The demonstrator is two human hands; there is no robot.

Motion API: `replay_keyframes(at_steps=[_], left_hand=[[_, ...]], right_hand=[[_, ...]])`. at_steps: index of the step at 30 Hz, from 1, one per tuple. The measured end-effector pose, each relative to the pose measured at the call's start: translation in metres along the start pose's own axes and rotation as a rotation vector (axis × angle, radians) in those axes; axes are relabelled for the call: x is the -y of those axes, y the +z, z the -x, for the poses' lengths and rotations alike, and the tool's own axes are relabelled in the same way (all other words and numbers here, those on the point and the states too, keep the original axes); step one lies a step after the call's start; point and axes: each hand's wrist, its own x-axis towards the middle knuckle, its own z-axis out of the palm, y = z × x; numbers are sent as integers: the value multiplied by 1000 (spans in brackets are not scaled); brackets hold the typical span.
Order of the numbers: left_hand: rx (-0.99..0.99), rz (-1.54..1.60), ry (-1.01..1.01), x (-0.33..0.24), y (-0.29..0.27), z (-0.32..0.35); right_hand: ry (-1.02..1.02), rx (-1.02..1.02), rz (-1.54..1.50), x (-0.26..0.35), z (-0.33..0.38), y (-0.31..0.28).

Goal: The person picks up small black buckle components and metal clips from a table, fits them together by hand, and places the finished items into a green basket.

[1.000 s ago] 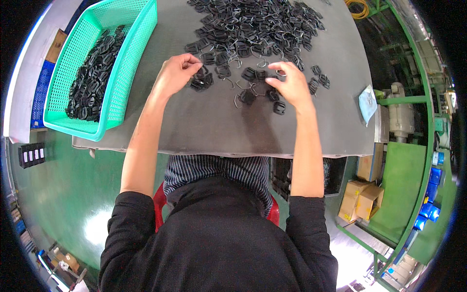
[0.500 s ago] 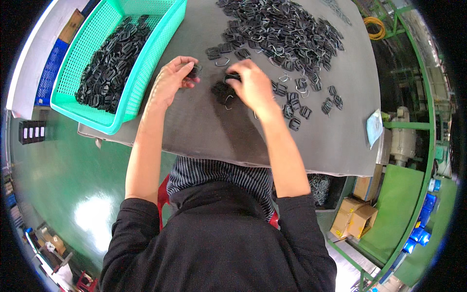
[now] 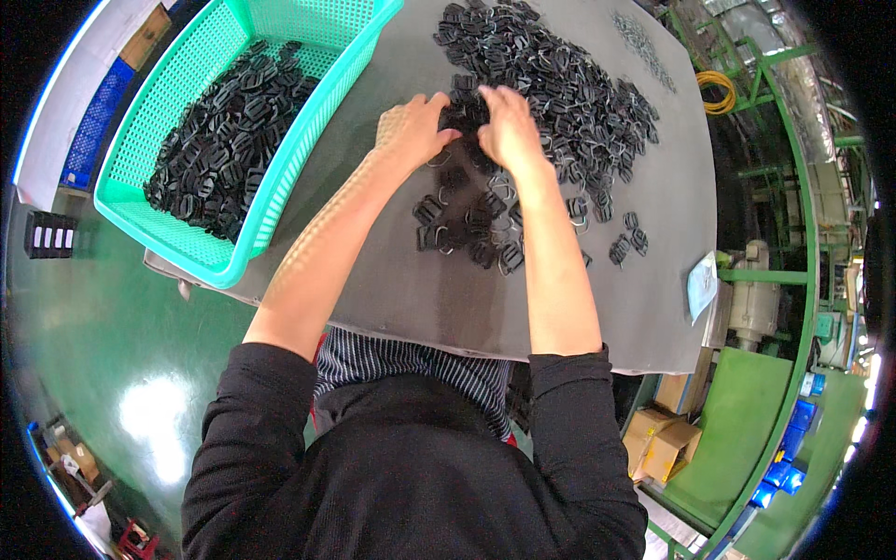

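While bent over grey table (image 3: pixel 392 280): left hand (image 3: pixel 411 131) and right hand (image 3: pixel 509 126) side by side, fingers curled shut around a small bunch of black clips (image 3: pixel 464 114) between them, at near edge of big clip pile (image 3: pixel 551 65). Loose clips (image 3: pixel 467 219) scattered just below wrists. Green basket (image 3: pixel 308 131) at left, part-filled with clips.
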Motion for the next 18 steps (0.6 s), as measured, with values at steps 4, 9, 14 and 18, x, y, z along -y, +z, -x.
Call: replay_keyframes(at_steps=[4, 9, 14, 18], left_hand=[[-38, 173, -9, 44, -11, 36], [262, 1064, -391, 52, -49, 60], [196, 1562, -504, 45, -62, 51], [8, 585, -375, 60, -42, 31]], right_hand=[[-88, 317, -238, 31, -4, -15], [63, 101, -236, 5, -50, 7], [4, 234, -98, -1, -74, 35], [137, 117, -439, -16, -67, 14]])
